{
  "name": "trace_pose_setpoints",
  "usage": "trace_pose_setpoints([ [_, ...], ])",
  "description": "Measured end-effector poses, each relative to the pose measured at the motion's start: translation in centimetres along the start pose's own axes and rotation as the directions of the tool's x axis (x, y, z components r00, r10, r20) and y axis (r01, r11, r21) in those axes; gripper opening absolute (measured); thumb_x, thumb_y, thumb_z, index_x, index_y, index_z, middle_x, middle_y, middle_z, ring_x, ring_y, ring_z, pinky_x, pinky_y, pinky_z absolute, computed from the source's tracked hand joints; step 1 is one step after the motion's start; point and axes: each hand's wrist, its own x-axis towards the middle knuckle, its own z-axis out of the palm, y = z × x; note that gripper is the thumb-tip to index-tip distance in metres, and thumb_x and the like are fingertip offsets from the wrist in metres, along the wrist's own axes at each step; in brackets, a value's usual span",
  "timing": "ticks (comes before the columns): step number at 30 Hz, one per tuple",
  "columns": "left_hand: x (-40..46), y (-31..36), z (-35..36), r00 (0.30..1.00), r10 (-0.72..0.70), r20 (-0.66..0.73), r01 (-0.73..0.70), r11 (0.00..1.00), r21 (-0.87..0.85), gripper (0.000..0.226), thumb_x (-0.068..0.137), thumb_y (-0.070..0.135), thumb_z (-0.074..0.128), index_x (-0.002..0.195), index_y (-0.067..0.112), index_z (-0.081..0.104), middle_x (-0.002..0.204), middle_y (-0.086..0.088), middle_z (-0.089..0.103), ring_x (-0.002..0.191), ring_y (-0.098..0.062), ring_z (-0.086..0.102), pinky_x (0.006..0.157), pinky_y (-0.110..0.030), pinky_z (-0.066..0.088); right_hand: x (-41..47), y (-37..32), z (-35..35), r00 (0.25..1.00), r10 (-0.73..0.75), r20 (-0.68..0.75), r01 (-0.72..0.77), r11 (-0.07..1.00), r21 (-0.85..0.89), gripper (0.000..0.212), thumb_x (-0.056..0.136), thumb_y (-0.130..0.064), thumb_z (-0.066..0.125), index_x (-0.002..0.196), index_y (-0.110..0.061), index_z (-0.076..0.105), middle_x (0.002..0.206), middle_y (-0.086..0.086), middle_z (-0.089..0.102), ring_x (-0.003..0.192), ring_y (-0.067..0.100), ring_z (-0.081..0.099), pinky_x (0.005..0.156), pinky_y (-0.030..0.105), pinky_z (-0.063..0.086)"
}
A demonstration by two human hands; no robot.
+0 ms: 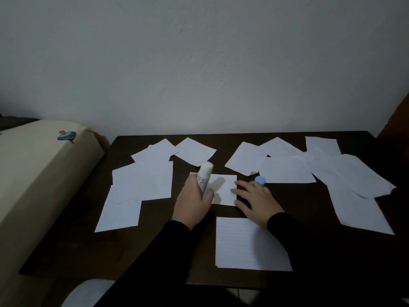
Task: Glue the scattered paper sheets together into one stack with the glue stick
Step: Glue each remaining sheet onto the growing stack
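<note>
- Left hand [193,201] grips glue stick [204,177], uncapped.
- Right hand [254,199] flat, fingers straight, pinning sheet [223,188] on table [168,244].
- Risk: sheet skews if pin slips; cap [260,181] may roll.

I see a dark brown table [155,247]. White sheets [141,180] lie scattered on it; the near sheet [245,244] is white with faint grey ruled lines, and another one [285,171] further back shows the same faint ruling. The glue stick [204,176] is white, with small dark print on its label. The cap [260,180] is light blue. My sleeves [294,229] are black. The wall [199,63] is a plain pale grey-white. The cushion [33,173] is cream with a small blue and orange picture [66,136].
</note>
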Motion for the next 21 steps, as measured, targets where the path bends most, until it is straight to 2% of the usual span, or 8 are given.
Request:
trace_pose_setpoints([
  [2, -0.3, 0.5, -0.4, 0.985, 0.033, 0.172, -0.012, 0.993, -0.120, 0.056, 0.098, 0.029, 0.051, 0.143, 0.027, 0.017, 0.144, 0.000, 0.040, 0.121, -0.015, 0.049, 0.095, -0.028, 0.044, -0.1, 0.6, 0.2, 1.000, -0.006, 0.001, 0.006, 1.000, 0.029, 0.043, 0.098, -0.045, 0.041, 0.139, -0.035, 0.044, 0.151, -0.015, 0.031, 0.137, 0.011, 0.022, 0.114, 0.038, 0.016],
  [4, -0.4, 0.6, -0.7, 0.968, 0.069, 0.240, -0.023, 0.981, -0.191, 0.065, 0.098, 0.029, 0.053, 0.145, 0.031, 0.007, 0.145, 0.000, 0.036, 0.121, -0.015, 0.048, 0.096, -0.029, 0.046, -0.4, 0.8, 0.4, 0.999, 0.002, -0.033, 0.001, 0.995, 0.100, 0.039, 0.096, -0.044, 0.046, 0.132, -0.033, 0.051, 0.147, -0.016, 0.036, 0.135, 0.008, 0.025, 0.113, 0.036, 0.016],
  [8, -0.9, 0.8, -0.7, 0.987, 0.030, 0.159, 0.041, 0.902, -0.429, 0.051, 0.088, 0.030, 0.068, 0.129, 0.032, 0.037, 0.129, 0.009, 0.045, 0.111, -0.012, 0.052, 0.078, -0.020, 0.055, -0.8, 0.7, 0.3, 0.996, -0.020, -0.087, 0.031, 0.992, 0.120, 0.036, 0.093, -0.042, 0.051, 0.127, -0.029, 0.055, 0.146, -0.013, 0.039, 0.135, 0.010, 0.026, 0.112, 0.038, 0.018],
  [10, -1.2, 1.0, -0.4, 0.996, -0.031, 0.087, 0.077, 0.797, -0.599, 0.040, 0.084, 0.028, 0.073, 0.118, 0.032, 0.052, 0.122, 0.008, 0.052, 0.107, -0.018, 0.058, 0.077, -0.025, 0.058, -0.9, 0.6, 0.2, 0.996, -0.013, -0.084, 0.022, 0.995, 0.096, 0.038, 0.092, -0.044, 0.051, 0.127, -0.029, 0.054, 0.148, -0.011, 0.037, 0.138, 0.012, 0.022, 0.113, 0.041, 0.017],
  [13, -1.4, 1.4, 0.0, 0.992, -0.102, 0.074, 0.122, 0.647, -0.752, 0.028, 0.085, 0.028, 0.071, 0.110, 0.033, 0.060, 0.112, 0.005, 0.061, 0.099, -0.018, 0.062, 0.078, -0.025, 0.057, -0.8, 0.5, 0.2, 0.999, 0.014, -0.049, -0.010, 0.997, 0.082, 0.039, 0.091, -0.044, 0.051, 0.127, -0.030, 0.051, 0.151, -0.009, 0.033, 0.141, 0.013, 0.018, 0.116, 0.043, 0.015],
  [17, -1.0, 2.0, 0.6, 0.985, -0.094, 0.142, 0.162, 0.768, -0.619, 0.028, 0.091, 0.037, 0.061, 0.116, 0.025, 0.058, 0.105, 0.001, 0.065, 0.097, -0.017, 0.063, 0.087, -0.031, 0.055, -0.6, 0.4, 0.2, 0.999, 0.049, -0.023, -0.048, 0.998, 0.049, 0.053, 0.091, -0.047, 0.051, 0.140, -0.029, 0.038, 0.153, -0.009, 0.030, 0.142, 0.013, 0.019, 0.117, 0.043, 0.014],
  [19, -0.8, 2.3, 1.0, 0.982, -0.072, 0.175, 0.153, 0.846, -0.511, 0.036, 0.091, 0.042, 0.058, 0.119, 0.020, 0.054, 0.111, -0.001, 0.064, 0.101, -0.019, 0.062, 0.094, -0.039, 0.053, -0.4, 0.5, 0.2, 0.999, 0.052, -0.007, -0.052, 0.998, 0.028, 0.060, 0.092, -0.049, 0.048, 0.146, -0.029, 0.031, 0.155, -0.009, 0.026, 0.143, 0.013, 0.016, 0.117, 0.043, 0.012],
  [21, -0.9, 2.5, 1.2, 0.982, -0.034, 0.184, 0.115, 0.884, -0.454, 0.036, 0.091, 0.037, 0.061, 0.121, 0.020, 0.050, 0.116, 0.004, 0.060, 0.106, -0.015, 0.058, 0.097, -0.036, 0.050, -0.3, 0.6, 0.3, 0.999, 0.048, -0.006, -0.048, 0.999, 0.010, 0.060, 0.092, -0.051, 0.046, 0.147, -0.030, 0.031, 0.155, -0.010, 0.024, 0.143, 0.013, 0.015, 0.116, 0.043, 0.011],
])
